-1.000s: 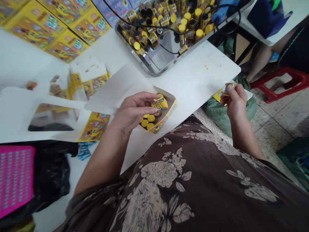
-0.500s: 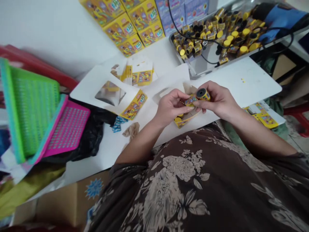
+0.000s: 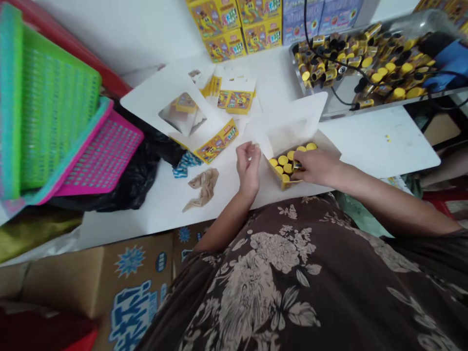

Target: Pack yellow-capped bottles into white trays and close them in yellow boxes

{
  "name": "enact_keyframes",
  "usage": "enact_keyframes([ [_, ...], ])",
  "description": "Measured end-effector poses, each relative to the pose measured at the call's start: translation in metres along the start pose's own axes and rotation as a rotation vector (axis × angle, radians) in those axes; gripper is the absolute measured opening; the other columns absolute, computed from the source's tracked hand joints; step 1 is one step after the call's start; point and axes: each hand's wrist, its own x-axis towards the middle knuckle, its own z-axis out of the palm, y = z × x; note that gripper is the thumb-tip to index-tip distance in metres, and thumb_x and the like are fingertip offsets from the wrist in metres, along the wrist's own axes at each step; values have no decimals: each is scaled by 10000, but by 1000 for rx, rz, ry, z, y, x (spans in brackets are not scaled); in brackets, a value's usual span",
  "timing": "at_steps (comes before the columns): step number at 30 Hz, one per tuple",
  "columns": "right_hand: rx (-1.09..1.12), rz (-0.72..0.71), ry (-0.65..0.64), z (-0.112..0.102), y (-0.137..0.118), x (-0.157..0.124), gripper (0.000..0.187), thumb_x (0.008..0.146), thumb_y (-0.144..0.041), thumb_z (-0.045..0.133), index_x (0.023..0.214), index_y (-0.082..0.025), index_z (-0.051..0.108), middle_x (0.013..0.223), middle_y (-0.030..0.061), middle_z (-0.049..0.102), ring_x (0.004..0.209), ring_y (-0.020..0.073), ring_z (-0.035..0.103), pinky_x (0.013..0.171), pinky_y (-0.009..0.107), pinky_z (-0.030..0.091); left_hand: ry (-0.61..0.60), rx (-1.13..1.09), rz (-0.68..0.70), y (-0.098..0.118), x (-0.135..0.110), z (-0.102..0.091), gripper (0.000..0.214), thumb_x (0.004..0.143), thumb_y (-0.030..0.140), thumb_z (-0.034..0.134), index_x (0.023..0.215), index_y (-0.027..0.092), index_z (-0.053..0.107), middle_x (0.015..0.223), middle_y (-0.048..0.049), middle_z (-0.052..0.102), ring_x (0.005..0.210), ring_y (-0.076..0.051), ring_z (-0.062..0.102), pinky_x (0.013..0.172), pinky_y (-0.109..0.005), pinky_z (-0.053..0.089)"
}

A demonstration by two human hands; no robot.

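Note:
In the head view, my right hand [image 3: 315, 167] reaches into an open carton [image 3: 283, 184] and grips a small canister [image 3: 297, 165] with a dark, shiny side. Beside it in the carton stand several canisters with round yellow caps [image 3: 282, 160]. My left hand [image 3: 249, 168] is raised just left of the carton, apart from it. Its fingers are curled in toward the thumb, and nothing shows between them. The carton's white lid [image 3: 296, 122] stands folded back behind the canisters.
A metal tray [image 3: 310, 105] of loose canisters lies at the back right, crossed by a black cable. Yellow boxes [image 3: 261, 35] are stacked against the wall. Left are an opened windowed box [image 3: 217, 141], crumpled brown paper [image 3: 204, 187], and green [image 3: 54, 107] and pink baskets [image 3: 106, 156].
Both hands were together above the carton, holding canisters. Now my left hand has drawn away to the left, and my right hand is down in the carton. The head view has shifted.

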Motion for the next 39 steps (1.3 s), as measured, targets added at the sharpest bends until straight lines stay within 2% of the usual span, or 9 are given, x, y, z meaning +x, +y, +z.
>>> enact_keyframes([
  [3, 167, -62, -44, 5, 9, 2, 274, 984, -369, 715, 1193, -192, 733, 1027, 87, 781, 925, 265, 695, 741, 353, 448, -123, -74, -90, -7, -4, 7, 761, 810, 961, 722, 1062, 250, 623, 1019, -32, 696, 1050, -231, 707, 938, -359, 586],
  [6, 237, -90, 117, 5, 31, -2, 300, 975, -391, 743, 1213, -208, 753, 1096, 70, 791, 987, 267, 713, 816, 366, 504, -180, -115, -111, -6, -7, 15, 736, 804, 954, 729, 913, 233, 630, 867, -12, 676, 956, -234, 714, 908, -366, 592],
  [9, 53, -106, 275, 2, 47, -8, 325, 970, -427, 761, 1208, -206, 760, 1184, 103, 790, 1058, 305, 727, 863, 392, 526, -229, -153, -130, -4, -7, 23, 691, 869, 895, 684, 953, 209, 716, 978, -67, 782, 1038, -270, 755, 981, -405, 597],
  [12, -162, -96, 287, -1, 50, -13, 306, 1002, -408, 698, 1199, -179, 745, 1219, 156, 778, 982, 303, 726, 805, 392, 517, -246, -162, -137, -4, -5, 29, 688, 889, 860, 646, 1010, 192, 756, 1049, -107, 827, 1075, -296, 770, 1015, -436, 592],
  [17, -387, -46, 352, -10, 50, -10, 422, 998, -250, 599, 1399, -129, 647, 1179, 185, 771, 970, 300, 690, 818, 396, 494, -291, -144, -114, -3, -2, 34, 652, 900, 838, 632, 989, 202, 746, 1071, -107, 838, 1113, -301, 766, 1018, -424, 589],
  [22, -606, -91, 268, -18, 55, 0, 298, 1051, -199, 520, 1263, -139, 721, 1197, 193, 749, 1185, 339, 652, 947, 433, 470, -369, -169, -147, 5, 1, 31, 419, 960, 628, 683, 942, 211, 714, 1063, -85, 827, 1124, -285, 753, 1016, -400, 589],
  [27, -774, -191, 123, -21, 50, 6, 291, 1067, -151, 480, 1106, -135, 768, 1161, 183, 754, 1277, 340, 592, 934, 408, 459, -406, -160, -230, 11, -4, 25, 296, 975, 462, 715, 833, 220, 620, 799, 6, 674, 854, -184, 641, 778, -290, 511],
  [32, -820, -58, 83, -21, 37, 4, 286, 1069, -117, 479, 1121, -126, 760, 1174, 186, 757, 1236, 340, 592, 950, 421, 440, -488, -214, -306, 18, -8, 20, 254, 943, 407, 776, 857, 216, 633, 845, 11, 701, 811, -151, 622, 753, -280, 471],
  [39, -796, 89, 18, -16, 18, 12, 360, 1073, -93, 407, 1248, -82, 721, 1245, 221, 751, 1209, 350, 616, 958, 427, 443, -522, -85, -210, 15, -10, 18, 317, 971, 473, 775, 843, 227, 623, 875, 6, 720, 854, -165, 645, 790, -299, 448],
])
